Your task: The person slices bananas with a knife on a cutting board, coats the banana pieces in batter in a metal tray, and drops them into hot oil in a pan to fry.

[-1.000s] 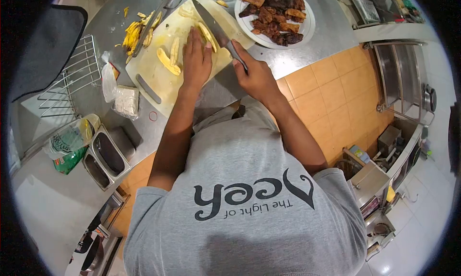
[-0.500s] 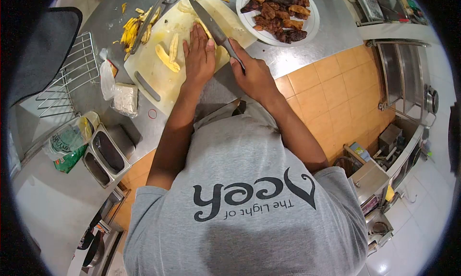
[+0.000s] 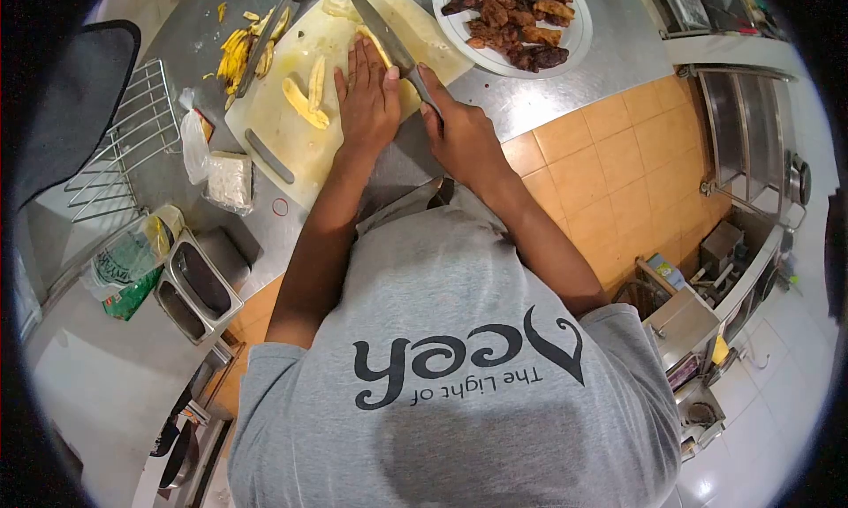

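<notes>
My right hand [image 3: 464, 141] is wrapped round the handle of a large knife [image 3: 380, 26], its blade pointing up and left over the pale cutting board [image 3: 256, 110]. Flat on the board lies my left hand [image 3: 368, 102], fingers stretched out, beside the blade. A strip of yellow banana [image 3: 378, 50] shows between its fingertips and the knife, partly hidden. Left of that hand, two peeled banana pieces [image 3: 306, 102] rest on the board.
A white plate of browned food [image 3: 521, 22] stands at the upper right. Banana peels [image 3: 237, 57] and a metal utensil [image 3: 265, 49] lie upper left. Nearer are a wrapped white block [image 3: 230, 183], a wire rack [image 3: 124, 155] and metal containers [image 3: 199, 283].
The view has shifted slightly. Both hands and the knife stay in nearly the same place on the board.
</notes>
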Motion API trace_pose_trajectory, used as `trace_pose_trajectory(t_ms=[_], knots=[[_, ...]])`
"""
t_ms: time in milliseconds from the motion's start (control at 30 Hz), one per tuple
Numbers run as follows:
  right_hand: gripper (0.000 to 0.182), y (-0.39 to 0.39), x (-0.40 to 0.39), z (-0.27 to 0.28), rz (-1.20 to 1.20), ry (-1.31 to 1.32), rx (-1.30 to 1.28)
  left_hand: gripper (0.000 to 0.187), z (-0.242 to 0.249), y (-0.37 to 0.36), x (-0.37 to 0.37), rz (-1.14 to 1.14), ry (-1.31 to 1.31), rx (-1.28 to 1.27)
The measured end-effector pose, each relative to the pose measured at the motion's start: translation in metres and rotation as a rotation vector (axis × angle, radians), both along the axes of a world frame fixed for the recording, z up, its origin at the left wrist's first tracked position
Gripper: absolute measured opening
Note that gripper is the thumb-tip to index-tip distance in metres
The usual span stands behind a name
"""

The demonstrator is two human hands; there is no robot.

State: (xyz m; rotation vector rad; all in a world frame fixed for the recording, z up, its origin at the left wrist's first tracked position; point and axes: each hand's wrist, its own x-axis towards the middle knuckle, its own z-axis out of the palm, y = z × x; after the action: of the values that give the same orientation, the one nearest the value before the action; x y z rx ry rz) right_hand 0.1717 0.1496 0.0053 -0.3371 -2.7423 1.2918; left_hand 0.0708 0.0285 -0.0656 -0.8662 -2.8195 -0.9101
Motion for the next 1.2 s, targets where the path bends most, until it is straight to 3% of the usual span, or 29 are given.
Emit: trace_pose_trajectory(t_ms=[133,1067,1200], knots=[[0.053,-0.003,0.002,-0.002,-0.001,0.090,-0.006,0.060,0.000,-0.001,0.000,-0.012,0.008,-0.025],[0.056,-0.016,0.001,-0.019,-0.012,0.020,0.030,0.061,-0.001,-0.004,-0.001,-0.039,0.013,-0.032],[0.056,-0.017,0.001,-0.019,-0.017,0.040,0.038,0.062,0.005,-0.006,-0.004,-0.047,-0.079,-0.004]])
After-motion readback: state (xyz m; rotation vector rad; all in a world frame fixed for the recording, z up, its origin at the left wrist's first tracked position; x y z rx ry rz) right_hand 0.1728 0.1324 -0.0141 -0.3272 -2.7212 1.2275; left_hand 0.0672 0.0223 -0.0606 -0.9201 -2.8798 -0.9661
